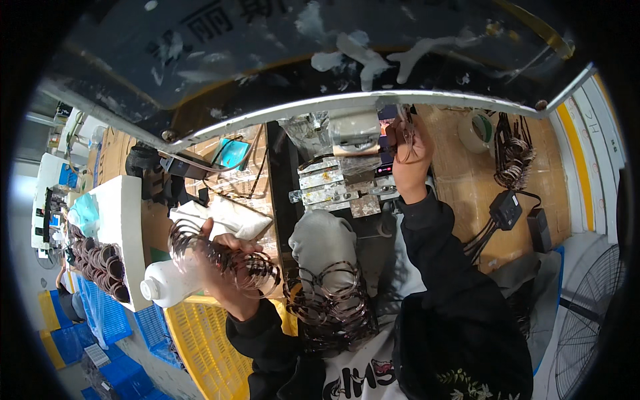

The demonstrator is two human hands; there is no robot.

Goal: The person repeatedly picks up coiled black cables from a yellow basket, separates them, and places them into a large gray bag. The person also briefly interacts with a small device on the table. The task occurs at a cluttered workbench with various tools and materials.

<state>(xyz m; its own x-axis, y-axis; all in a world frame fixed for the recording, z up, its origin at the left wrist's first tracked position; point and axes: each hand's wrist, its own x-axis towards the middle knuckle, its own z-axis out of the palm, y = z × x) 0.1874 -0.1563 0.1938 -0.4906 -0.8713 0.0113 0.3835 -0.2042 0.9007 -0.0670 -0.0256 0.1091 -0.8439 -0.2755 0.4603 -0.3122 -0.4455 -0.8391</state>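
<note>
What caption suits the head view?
Left hand holding a bunch of thin rings, right hand at the machine.

- Hard brightness lands on the white packet [243, 220] just beyond the left hand [223, 267], nearly bleaching it.
- The left hand and its dark rings [257, 270] look smeared to me.
- Above the right hand [413, 150], the panel [267, 83] hangs dim, its lower edge bowed.
- Far left of both grips, pale glare; black rim all round.

Around the machine [327, 180]

To its left we have a plastic bottle [175, 281] beside a basket [208, 341]; to its right, a power adapter [505, 211] on the surface [460, 180] and, beyond, a fan [590, 327]. Eyeglass frames [333, 327] lie in our lap.
</note>
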